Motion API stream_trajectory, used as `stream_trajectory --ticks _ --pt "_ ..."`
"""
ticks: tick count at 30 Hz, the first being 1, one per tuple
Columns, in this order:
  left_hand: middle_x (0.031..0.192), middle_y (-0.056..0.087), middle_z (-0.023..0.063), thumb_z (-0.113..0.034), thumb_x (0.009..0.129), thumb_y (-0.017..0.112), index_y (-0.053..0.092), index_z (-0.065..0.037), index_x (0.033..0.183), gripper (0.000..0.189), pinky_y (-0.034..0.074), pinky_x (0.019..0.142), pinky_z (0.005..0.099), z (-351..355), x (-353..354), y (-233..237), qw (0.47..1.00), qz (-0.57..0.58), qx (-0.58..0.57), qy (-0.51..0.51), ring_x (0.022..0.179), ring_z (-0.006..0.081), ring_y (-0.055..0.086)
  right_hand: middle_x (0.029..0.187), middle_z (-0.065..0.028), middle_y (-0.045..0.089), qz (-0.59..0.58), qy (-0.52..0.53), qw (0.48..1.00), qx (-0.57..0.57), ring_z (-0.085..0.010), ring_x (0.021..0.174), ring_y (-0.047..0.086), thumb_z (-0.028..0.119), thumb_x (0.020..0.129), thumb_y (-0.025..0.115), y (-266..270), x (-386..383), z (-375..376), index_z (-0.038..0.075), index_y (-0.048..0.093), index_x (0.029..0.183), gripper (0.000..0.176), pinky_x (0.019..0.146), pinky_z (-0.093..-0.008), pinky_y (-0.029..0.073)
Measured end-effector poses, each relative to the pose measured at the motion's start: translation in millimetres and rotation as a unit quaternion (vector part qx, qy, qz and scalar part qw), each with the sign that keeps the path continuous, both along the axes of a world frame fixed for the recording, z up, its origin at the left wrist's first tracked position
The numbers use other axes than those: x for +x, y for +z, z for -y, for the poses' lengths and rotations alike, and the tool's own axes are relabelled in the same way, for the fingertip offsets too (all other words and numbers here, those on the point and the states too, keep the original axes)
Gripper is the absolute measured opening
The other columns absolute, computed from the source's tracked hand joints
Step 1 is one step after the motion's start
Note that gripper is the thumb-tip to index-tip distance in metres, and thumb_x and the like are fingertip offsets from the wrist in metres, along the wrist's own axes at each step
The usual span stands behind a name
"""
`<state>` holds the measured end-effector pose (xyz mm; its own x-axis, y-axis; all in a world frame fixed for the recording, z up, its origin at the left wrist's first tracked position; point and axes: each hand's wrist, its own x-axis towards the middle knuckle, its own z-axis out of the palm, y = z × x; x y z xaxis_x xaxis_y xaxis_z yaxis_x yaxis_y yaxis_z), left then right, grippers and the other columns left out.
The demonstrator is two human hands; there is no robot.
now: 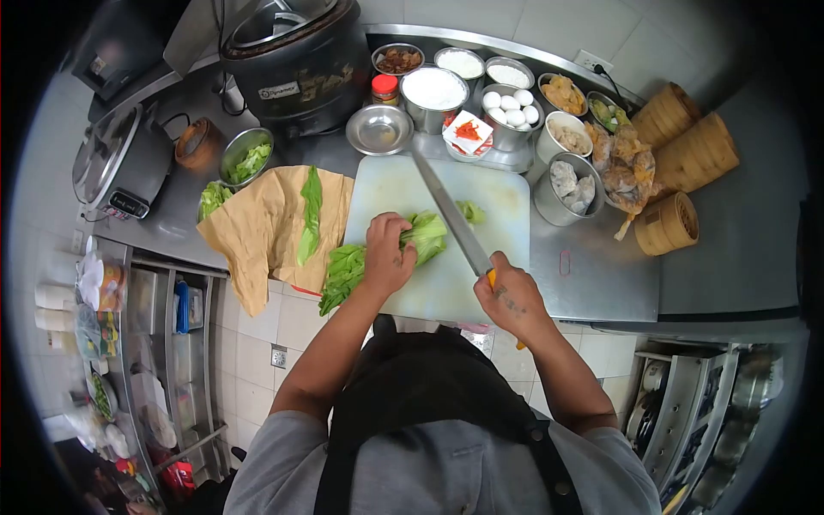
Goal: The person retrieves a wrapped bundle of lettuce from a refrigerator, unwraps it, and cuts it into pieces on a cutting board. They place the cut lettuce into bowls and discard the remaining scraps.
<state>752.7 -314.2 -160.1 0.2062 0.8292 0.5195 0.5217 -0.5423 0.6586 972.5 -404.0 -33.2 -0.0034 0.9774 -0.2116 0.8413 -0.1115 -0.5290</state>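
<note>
My left hand [390, 254] is closed over a bunch of leafy lettuce [345, 273] and presses it on the white cutting board [498, 184]. In my right hand [511, 296] is a long kitchen knife [452, 215], gripped by its yellow handle. The blade slants up and to the left, above the board and just right of the lettuce. A small cut piece of lettuce [471, 212] lies near the blade. Left of the board, one loose green leaf [310, 219] rests on crumpled brown paper [257, 206].
Behind the board stand a metal plate [379, 129], a tub of white powder [433, 88], a bowl of eggs [512, 110] and a red-lidded jar [384, 88]. Bamboo steamers [697, 154] are at right. A large black cooker [292, 73] and a bowl of greens [247, 157] stand left.
</note>
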Motion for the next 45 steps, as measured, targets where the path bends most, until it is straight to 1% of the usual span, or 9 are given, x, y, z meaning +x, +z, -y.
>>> stream_trajectory --ticks 2,7,15,17,26,32,34,38,45 --pt "0.107 0.052 0.0189 -0.002 0.073 0.057 0.052 -0.002 0.105 0.032 0.039 0.090 0.0453 -6.0 6.6 -3.4 0.999 0.005 0.019 -0.028 0.101 0.0383 0.050 0.073 -0.0242 0.065 0.033 0.022 0.999 -0.004 -0.0439 0.071 0.064 0.022 0.093 0.053 2.0 -5.7 2.3 -0.001 0.052 0.097 0.024 0.070 -0.0500 0.051" --pt "0.105 0.052 0.0160 -0.004 0.073 0.058 0.053 -0.002 0.107 0.035 0.040 0.087 0.0447 -5.6 9.0 -0.9 0.998 -0.041 -0.009 -0.048 0.101 0.0360 0.052 0.070 -0.0227 0.064 0.097 0.096 0.991 -0.010 -0.0409 0.068 0.066 0.013 0.094 0.048 1.4 -14.2 6.9 -0.003 0.052 0.089 0.017 0.066 -0.0494 0.053" --pt "0.106 0.052 0.0140 -0.006 0.073 0.057 0.053 -0.003 0.109 0.037 0.040 0.085 0.0441 -9.9 9.9 -9.0 0.995 -0.087 -0.023 -0.048 0.101 0.0345 0.053 0.069 -0.0228 0.064 0.115 0.102 0.988 0.013 -0.0409 0.065 0.066 0.010 0.093 0.049 1.6 -23.6 5.1 -0.003 0.051 0.087 0.015 0.061 -0.0478 0.053" --pt "0.102 0.050 0.0136 -0.012 0.073 0.058 0.055 -0.005 0.109 0.037 0.039 0.085 0.0459 -11.0 9.5 -10.0 0.994 -0.090 -0.032 -0.053 0.099 0.0326 0.050 0.069 -0.0227 0.064 0.116 0.106 0.987 0.004 -0.0408 0.065 0.066 0.010 0.093 0.050 -0.1 -24.5 2.5 -0.003 0.051 0.087 0.015 0.062 -0.0480 0.053" --pt "0.104 0.051 0.0120 -0.015 0.073 0.058 0.056 -0.008 0.107 0.035 0.037 0.089 0.0453 -11.3 9.1 -8.4 0.992 -0.114 -0.034 -0.037 0.102 0.0312 0.048 0.076 -0.0247 0.065 0.093 0.103 0.988 -0.072 -0.0412 0.076 0.067 0.010 0.091 0.052 -18.3 -32.8 -26.8 -0.006 0.053 0.091 0.016 0.072 -0.0483 0.053" --pt "0.104 0.052 0.0125 -0.015 0.073 0.058 0.056 -0.009 0.105 0.033 0.037 0.089 0.0456 -10.6 9.9 -10.6 0.992 -0.109 -0.050 -0.039 0.103 0.0316 0.049 0.077 -0.0252 0.066 0.064 0.110 0.991 -0.032 -0.0412 0.076 0.067 0.013 0.092 0.051 -78.1 -43.5 -41.6 -0.005 0.054 0.093 0.018 0.071 -0.0490 0.052" --pt "0.104 0.052 0.0124 -0.015 0.073 0.059 0.055 -0.009 0.105 0.034 0.037 0.089 0.0452 -10.4 10.0 -13.0 0.992 -0.109 -0.043 -0.035 0.103 0.0316 0.049 0.079 -0.0262 0.066 0.053 0.049 0.996 -0.046 -0.0414 0.078 0.067 0.015 0.093 0.050 -95.0 -53.4 -43.9 -0.004 0.054 0.096 0.019 0.072 -0.0494 0.052" --pt "0.104 0.053 0.0126 -0.015 0.073 0.061 0.055 -0.007 0.106 0.035 0.039 0.089 0.0451 -7.4 10.7 -11.4 0.994 -0.096 -0.040 -0.022 0.102 0.0325 0.050 0.080 -0.0264 0.066 0.055 0.045 0.997 -0.033 -0.0424 0.077 0.066 0.018 0.093 0.051 -104.6 -49.2 -40.8 -0.003 0.054 0.099 0.021 0.072 -0.0505 0.052" --pt "0.105 0.055 0.0159 -0.012 0.076 0.066 0.053 -0.005 0.108 0.035 0.040 0.088 0.0469 3.7 2.3 -14.5 0.996 -0.074 -0.040 -0.016 0.099 0.0370 0.051 0.076 -0.0245 0.066 -0.024 0.037 0.999 -0.006 -0.0443 0.074 0.065 0.023 0.093 0.052 -116.6 -26.9 -42.3 -0.001 0.055 0.096 0.024 0.071 -0.0524 0.051"
